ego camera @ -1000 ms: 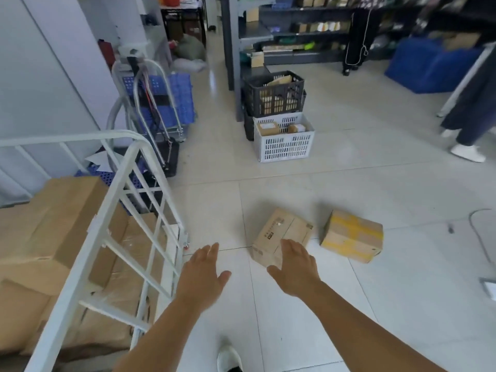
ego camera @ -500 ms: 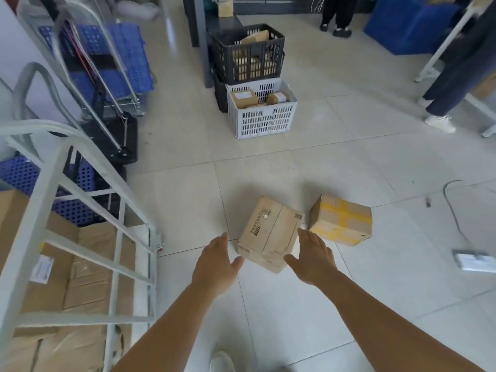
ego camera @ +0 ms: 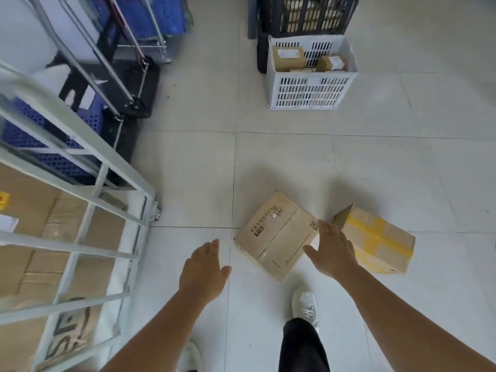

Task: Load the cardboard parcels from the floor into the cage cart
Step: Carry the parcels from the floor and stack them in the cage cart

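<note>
A white cage cart (ego camera: 80,205) stands at the left on a pale tiled floor (ego camera: 389,167), its bars framing brown cardboard parcels (ego camera: 35,205) already stacked inside. Folded blue trolleys (ego camera: 145,20) lean behind it. Farther back, a black crate (ego camera: 308,14) sits behind a white crate (ego camera: 311,89) holding small boxes. On the floor just in front of the person lie two parcels: a plain one (ego camera: 273,234) printed with black text, tilted at an angle, and beside it on the right a parcel bound with yellow tape (ego camera: 381,240). The right hand (ego camera: 332,251) reaches over the right edge of the plain parcel, fingers spread and open, gripping nothing; whether it touches the cardboard cannot be told. The left hand (ego camera: 201,272) hovers over bare tile just left of the same parcel, also open and empty. A white shoe (ego camera: 304,304) shows below the parcel.
</note>
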Motion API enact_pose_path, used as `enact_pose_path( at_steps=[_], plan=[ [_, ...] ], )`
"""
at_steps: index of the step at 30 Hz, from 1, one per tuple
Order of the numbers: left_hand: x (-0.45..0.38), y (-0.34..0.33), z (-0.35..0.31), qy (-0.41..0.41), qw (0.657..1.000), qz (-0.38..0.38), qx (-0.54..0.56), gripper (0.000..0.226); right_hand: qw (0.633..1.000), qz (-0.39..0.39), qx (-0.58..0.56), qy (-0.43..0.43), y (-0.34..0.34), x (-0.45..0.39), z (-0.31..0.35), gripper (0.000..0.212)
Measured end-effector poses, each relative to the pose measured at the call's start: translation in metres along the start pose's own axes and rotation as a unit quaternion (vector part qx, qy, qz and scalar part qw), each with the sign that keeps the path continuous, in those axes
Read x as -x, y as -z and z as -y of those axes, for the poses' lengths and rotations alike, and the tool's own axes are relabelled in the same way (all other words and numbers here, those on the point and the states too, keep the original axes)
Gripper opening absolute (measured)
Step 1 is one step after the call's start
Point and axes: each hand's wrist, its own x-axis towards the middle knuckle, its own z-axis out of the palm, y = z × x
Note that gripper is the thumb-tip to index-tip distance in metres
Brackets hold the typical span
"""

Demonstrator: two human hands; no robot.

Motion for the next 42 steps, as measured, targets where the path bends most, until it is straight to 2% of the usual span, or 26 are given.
enact_pose_path(
  at_steps=[5, 9, 17, 20, 23, 26, 30, 33, 36, 42],
  plan=[
    [-0.052, -0.066, -0.039, 0.111, 0.993, 0.044, 0.014, 0.072, 0.996, 0.059, 0.036, 0.049, -0.025, -0.105, -0.058, 0.071],
    [-0.096, -0.121, -0.064, 0.179, 0.979, 0.075, 0.07, 0.074, 0.992, 0.084, 0.047, 0.08, -0.062, -0.183, -0.09, 0.072],
    [-0.179, -0.224, -0.084, 0.287, 0.922, 0.093, 0.241, 0.08, 0.984, 0.152, 0.03, 0.086, -0.153, -0.299, -0.119, 0.087],
    [-0.206, -0.25, -0.086, 0.311, 0.901, 0.09, 0.291, 0.074, 0.985, 0.154, 0.018, 0.07, -0.178, -0.331, -0.123, 0.086],
    [-0.226, -0.27, -0.085, 0.325, 0.877, 0.086, 0.344, 0.056, 0.987, 0.155, -0.013, 0.04, -0.196, -0.355, -0.127, 0.081],
    [-0.238, -0.29, -0.083, 0.332, 0.845, 0.066, 0.414, 0.056, 0.985, 0.165, -0.051, 0.016, -0.209, -0.37, -0.132, 0.102],
    [-0.242, -0.308, -0.085, 0.344, 0.785, 0.033, 0.513, 0.084, 0.983, 0.16, -0.095, 0.009, -0.221, -0.374, -0.134, 0.115],
    [-0.24, -0.308, -0.082, 0.364, 0.75, 0.002, 0.553, 0.086, 0.98, 0.159, -0.116, 0.017, -0.219, -0.364, -0.128, 0.112],
    [-0.226, -0.295, -0.071, 0.366, 0.734, -0.033, 0.571, 0.077, 0.979, 0.154, -0.126, 0.043, -0.208, -0.347, -0.112, 0.106],
    [-0.157, -0.227, -0.048, 0.325, 0.688, -0.149, 0.631, 0.063, 0.969, 0.12, -0.196, 0.093, -0.142, -0.281, -0.054, 0.086]
  ],
)
